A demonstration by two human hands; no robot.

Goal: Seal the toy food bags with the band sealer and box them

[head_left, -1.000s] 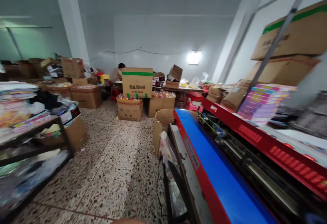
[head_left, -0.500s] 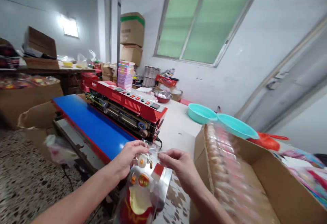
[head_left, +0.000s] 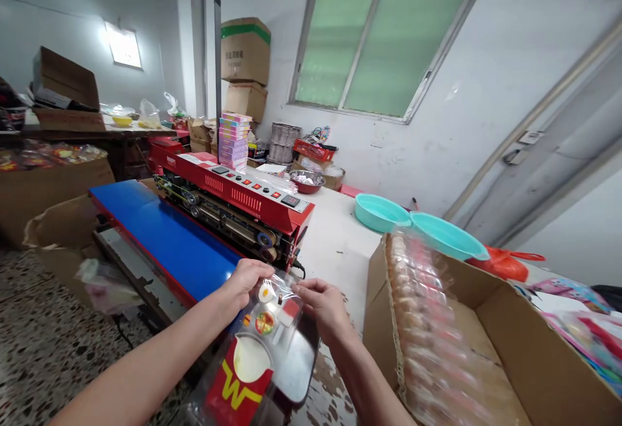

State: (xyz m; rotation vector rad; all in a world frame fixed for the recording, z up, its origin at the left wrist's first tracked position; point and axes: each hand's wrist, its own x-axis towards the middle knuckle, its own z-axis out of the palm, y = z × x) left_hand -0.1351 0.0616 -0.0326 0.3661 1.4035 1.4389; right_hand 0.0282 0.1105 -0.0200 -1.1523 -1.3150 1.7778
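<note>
A clear plastic bag (head_left: 286, 283) hangs between my two hands, gripped near its top edge. Inside are small toy-like food pieces, among them a fried egg and a round pizza-like disc, plus a red fries box (head_left: 243, 381) with a yellow W. My left hand (head_left: 250, 280) pinches the bag's upper left corner. Thumb and fingers of my right hand (head_left: 318, 303) close on the upper right corner. Just beyond the bag stands a red sealing machine (head_left: 247, 202) with rollers and a blue conveyor belt (head_left: 160, 238). Under the bag is a shiny metal plate (head_left: 296, 361).
On the right, an open cardboard box (head_left: 490, 329) holds a row of clear packs (head_left: 422, 322). Two turquoise basins (head_left: 381, 212) sit on the white table behind it. Stacked pink boxes (head_left: 233, 144) stand behind the machine. A further carton (head_left: 53, 186) is at the far left.
Both hands have shifted slightly left with the bag, which now shows more of the red box. The camera view has moved a little.
</note>
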